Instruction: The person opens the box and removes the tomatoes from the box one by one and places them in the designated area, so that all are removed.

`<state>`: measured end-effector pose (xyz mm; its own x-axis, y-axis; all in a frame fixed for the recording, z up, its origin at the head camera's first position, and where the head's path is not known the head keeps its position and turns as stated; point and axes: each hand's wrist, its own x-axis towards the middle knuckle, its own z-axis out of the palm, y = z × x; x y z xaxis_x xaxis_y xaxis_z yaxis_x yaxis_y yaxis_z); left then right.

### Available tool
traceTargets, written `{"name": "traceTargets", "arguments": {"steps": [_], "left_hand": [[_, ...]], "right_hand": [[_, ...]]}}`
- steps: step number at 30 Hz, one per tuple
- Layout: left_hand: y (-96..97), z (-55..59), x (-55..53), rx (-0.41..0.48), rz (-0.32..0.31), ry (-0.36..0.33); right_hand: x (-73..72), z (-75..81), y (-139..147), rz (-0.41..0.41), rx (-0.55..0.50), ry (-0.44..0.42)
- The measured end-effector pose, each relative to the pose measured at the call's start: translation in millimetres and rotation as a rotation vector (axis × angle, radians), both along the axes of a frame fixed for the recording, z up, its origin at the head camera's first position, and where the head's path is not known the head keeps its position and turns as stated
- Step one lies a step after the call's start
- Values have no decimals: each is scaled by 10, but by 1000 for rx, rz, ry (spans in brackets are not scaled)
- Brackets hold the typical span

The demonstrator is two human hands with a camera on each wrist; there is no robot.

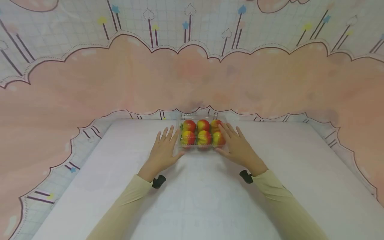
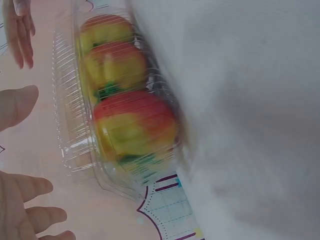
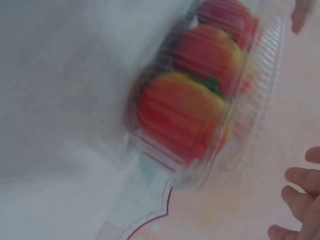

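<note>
Fruits (image 1: pixel 204 136), six in one clear box (image 2: pixel 75 125), sit on the tabletop (image 1: pixel 195 193) between left hand (image 1: pixel 163 151) and right hand (image 1: pixel 240 146), both hands' fingers (image 2: pixel 45 218) spread and released.

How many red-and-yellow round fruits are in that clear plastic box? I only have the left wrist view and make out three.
Observer: Six fruits; the head view shows two rows of three in the box.
Operator: What's at its right end?
Observer: The right hand, which overlaps the nearest fruits in the head view; I can't tell whether it touches the plastic.
Operator: Bare forearms?
Observer: No, the head view shows long pale yellow-beige cloth sleeves on both.
</note>
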<state>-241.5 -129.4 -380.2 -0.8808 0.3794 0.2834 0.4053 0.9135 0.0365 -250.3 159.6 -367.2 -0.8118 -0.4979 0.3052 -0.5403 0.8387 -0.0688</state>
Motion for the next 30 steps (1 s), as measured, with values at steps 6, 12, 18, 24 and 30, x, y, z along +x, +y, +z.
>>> {"name": "traceTargets", "arguments": {"steps": [6, 12, 18, 24, 30], "left_hand": [[-38, 6, 73, 30, -9, -10], [-70, -32, 102, 13, -27, 23], [-122, -59, 99, 11, -38, -11], [-248, -94, -4, 65, -9, -101], [-359, -127, -112, 392, 21, -310]], "right_hand": [[-15, -41, -104, 95, 34, 87], [-20, -42, -188, 175, 86, 143], [-78, -28, -259, 245, 130, 188], [-210, -23, -344, 323, 152, 231], [-281, -7, -483, 382, 142, 247]]}}
